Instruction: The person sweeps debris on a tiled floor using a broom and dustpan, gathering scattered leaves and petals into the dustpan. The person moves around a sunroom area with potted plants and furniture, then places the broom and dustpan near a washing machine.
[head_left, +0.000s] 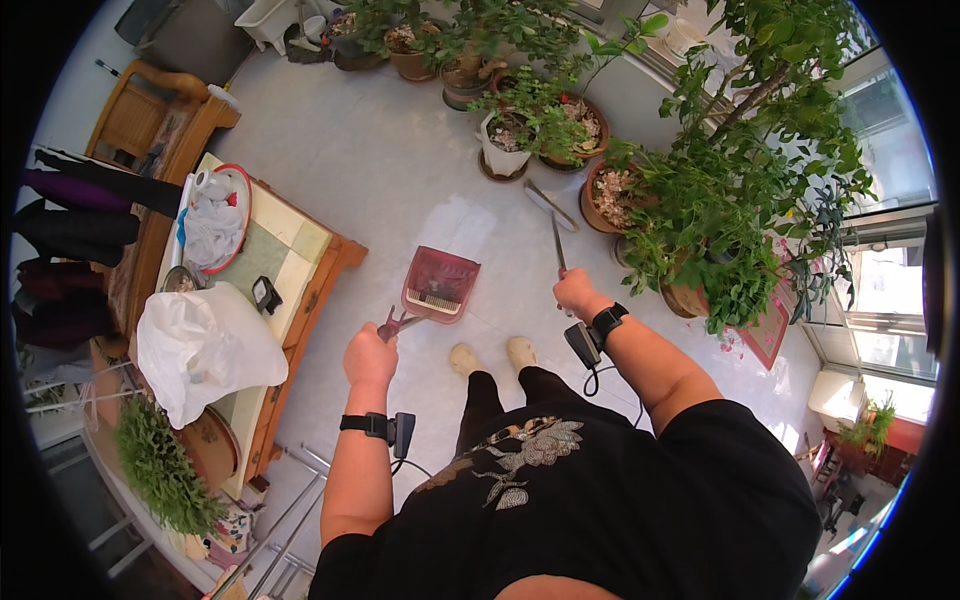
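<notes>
My left hand (370, 356) is closed around the handle of a long-handled dustpan (441, 279). Its dark red pan lies ahead of my feet, with dark debris and a pale comb-like strip in it. My right hand (576, 291) grips the metal handle of a broom (551, 204). The broom's narrow head is on the floor, just beside a white plant pot (504, 150) and a terracotta pot (611, 196). Black straps with small devices sit around both wrists.
Potted plants line the top and right. At left stands a wooden table (304, 289) bearing a round tray (246, 217), a white plastic bag (202, 349) and a small black device (265, 295). A metal rack (300, 480) stands at lower left. A red mat (766, 330) lies at right.
</notes>
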